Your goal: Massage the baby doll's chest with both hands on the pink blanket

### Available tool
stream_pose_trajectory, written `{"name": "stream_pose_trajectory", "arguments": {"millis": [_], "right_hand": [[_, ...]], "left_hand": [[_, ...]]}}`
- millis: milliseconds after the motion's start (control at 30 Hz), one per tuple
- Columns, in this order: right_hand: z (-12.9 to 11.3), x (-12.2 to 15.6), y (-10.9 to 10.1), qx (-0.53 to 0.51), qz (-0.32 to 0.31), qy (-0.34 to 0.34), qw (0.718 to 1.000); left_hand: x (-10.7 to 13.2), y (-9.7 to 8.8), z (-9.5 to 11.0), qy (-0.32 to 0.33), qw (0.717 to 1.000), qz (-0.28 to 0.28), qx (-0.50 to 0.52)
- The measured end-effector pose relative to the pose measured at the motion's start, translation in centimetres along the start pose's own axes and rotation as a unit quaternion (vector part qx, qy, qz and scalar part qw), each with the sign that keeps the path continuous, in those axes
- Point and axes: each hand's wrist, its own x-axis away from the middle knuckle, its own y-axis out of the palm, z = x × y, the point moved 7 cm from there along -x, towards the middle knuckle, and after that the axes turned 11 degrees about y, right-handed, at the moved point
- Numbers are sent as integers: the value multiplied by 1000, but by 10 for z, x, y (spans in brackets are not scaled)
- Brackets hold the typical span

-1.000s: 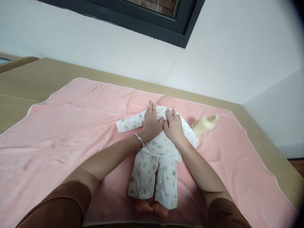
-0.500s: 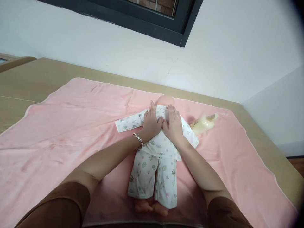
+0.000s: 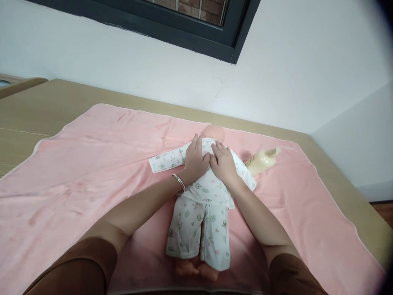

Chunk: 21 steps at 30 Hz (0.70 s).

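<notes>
Head view: doll [image 3: 210, 192] lengthwise toward wall [image 3: 172, 76], head [image 3: 214, 132] farthest; left hand [image 3: 195, 162] and right hand [image 3: 224, 162] spread flat atop

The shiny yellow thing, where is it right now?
In the head view, the shiny yellow thing lies right of centre on the pink blanket, close beside the printed top, to the right of the right hand.

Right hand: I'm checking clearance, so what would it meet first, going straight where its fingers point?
Probably the doll's round, peach-coloured head, just past the white patterned cloth shirt the right hand rests on; depth is unclear.
</notes>
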Motion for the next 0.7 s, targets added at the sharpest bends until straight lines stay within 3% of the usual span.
{"name": "stream_pose_trajectory", "arguments": {"millis": [167,333,567,700], "right_hand": [[1,1,-9,-17,87,-16,996],[2,-2,5,-40,-5,3,999],[1,-2,2,-50,0,11,999],[-1,0,-14,-67,26,18,997]], "left_hand": [[-2,-2,4,7,1000,-4,18],[-3,-3,6,3,1000,-8,22],[-2,3,3,4,1000,-28,-7],[-2,5,1,2,999,-39,-20]]}}
